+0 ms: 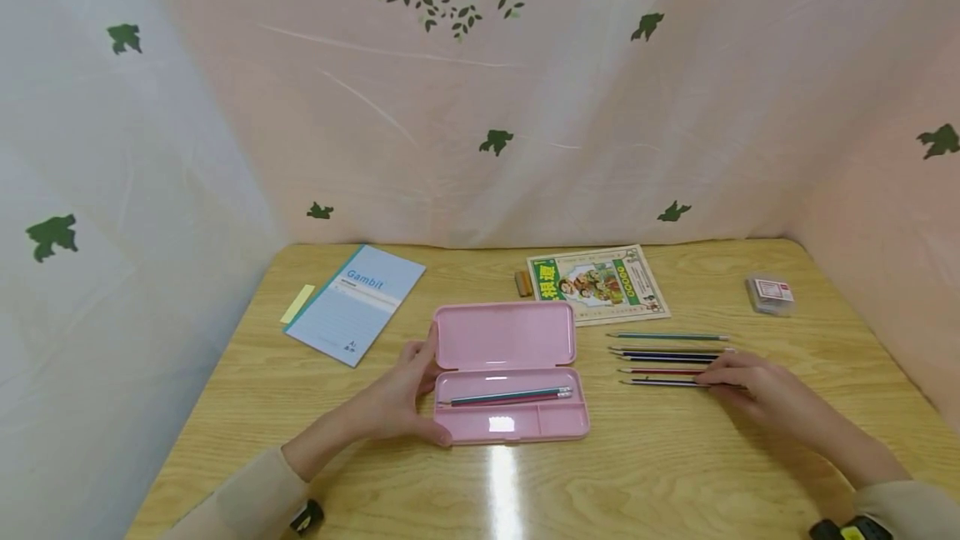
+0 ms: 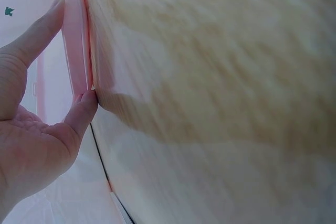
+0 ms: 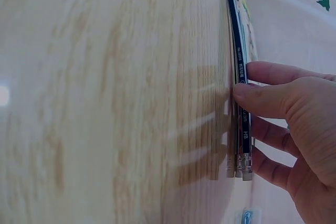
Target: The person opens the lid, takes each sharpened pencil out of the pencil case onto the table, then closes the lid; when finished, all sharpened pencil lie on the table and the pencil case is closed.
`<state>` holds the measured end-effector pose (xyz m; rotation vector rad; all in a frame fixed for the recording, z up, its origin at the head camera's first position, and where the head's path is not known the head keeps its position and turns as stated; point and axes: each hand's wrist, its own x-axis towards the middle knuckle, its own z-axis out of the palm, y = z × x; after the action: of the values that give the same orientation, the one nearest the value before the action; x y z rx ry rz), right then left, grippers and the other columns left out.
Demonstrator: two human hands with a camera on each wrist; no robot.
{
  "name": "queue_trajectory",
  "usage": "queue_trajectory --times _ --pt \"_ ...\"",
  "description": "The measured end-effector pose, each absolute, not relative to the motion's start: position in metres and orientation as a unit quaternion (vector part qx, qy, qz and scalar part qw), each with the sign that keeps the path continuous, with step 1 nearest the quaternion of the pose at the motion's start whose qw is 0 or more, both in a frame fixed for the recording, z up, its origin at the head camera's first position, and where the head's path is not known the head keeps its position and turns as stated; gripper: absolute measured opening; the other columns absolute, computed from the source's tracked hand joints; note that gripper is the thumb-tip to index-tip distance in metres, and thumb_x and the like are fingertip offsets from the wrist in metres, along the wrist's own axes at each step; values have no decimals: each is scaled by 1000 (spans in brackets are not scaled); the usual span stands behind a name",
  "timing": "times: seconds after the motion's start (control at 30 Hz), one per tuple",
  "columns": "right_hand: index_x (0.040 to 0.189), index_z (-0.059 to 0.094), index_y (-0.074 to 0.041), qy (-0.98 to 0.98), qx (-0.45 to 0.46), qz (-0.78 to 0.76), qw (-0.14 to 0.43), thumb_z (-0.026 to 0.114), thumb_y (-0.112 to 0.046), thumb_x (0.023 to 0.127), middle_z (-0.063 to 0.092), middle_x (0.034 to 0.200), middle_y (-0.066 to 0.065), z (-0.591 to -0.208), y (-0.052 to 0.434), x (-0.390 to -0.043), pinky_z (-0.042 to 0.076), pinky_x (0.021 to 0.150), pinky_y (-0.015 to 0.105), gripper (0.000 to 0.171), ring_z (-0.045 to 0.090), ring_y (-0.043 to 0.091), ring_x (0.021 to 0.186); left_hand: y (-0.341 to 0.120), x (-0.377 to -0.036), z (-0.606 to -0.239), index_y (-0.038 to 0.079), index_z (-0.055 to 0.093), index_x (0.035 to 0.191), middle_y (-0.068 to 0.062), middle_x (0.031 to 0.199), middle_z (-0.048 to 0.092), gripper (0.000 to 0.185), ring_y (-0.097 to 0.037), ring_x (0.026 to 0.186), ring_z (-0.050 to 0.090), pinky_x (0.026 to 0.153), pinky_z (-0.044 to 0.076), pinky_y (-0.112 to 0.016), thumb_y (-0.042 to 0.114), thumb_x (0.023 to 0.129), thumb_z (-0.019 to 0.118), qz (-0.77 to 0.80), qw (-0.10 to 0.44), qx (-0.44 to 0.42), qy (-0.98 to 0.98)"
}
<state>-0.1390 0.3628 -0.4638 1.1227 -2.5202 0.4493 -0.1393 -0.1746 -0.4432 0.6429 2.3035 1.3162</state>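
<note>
A pink pencil case (image 1: 506, 338) lies with its lid up on the table, and two pencils (image 1: 502, 397) rest in its long compartment. My left hand (image 1: 397, 398) holds the case at its left end, thumb at the near corner and fingers farther back. On the right, my right hand (image 1: 757, 394) pinches a dark HB pencil (image 3: 239, 40) between thumb and fingers, near its eraser end. That pencil is the nearest of a row; beyond it lie a red pencil (image 1: 660, 371), dark pencils (image 1: 660, 356) and a green pencil (image 1: 667, 336).
A Gambit notebook (image 1: 356, 304) and a yellow strip (image 1: 298, 304) lie at the back left. Behind the case are an illustrated booklet (image 1: 600, 283) and a small orange-brown object (image 1: 523, 282). A small clear box (image 1: 771, 295) stands at the back right.
</note>
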Motion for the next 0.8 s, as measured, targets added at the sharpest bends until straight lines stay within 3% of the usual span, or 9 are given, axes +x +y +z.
queue_trajectory --times 0.8 --pt "100 79 -20 -897 380 166 152 87 10 64 67 98 -11 -459 363 -139 45 74 5 48 62 6 86 -176 -139 -442 23 -17 161 -16 146 22 146 -26 138 45 115 38 -31 26 68 96 468 209 231 827"
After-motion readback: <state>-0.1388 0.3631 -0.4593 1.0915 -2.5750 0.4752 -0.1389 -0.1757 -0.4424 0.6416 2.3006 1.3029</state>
